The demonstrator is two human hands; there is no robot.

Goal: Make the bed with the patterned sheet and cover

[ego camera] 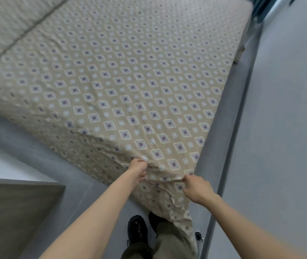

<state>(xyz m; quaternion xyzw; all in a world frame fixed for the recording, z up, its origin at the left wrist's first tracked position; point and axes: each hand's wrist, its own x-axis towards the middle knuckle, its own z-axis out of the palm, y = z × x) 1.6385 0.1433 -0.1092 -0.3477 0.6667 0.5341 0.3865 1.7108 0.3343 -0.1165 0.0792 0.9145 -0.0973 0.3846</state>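
You are holding the patterned sheet [130,81] at its near corner. Your left hand [139,170] is pinching a bunched fold, and your right hand [198,189] is gripping the edge just to its right. The rest is lying spread flat, stretching away to the far left.

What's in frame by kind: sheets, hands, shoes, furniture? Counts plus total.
Sheets: 1, beige diamond-patterned fabric sheet
Hands: 2, left hand and right hand, fingers pinching the sheet's near corner
Shoes: 2, black left shoe, black right shoe partly hidden
Furniture: 1, grey-brown wooden cabinet
Total: 6
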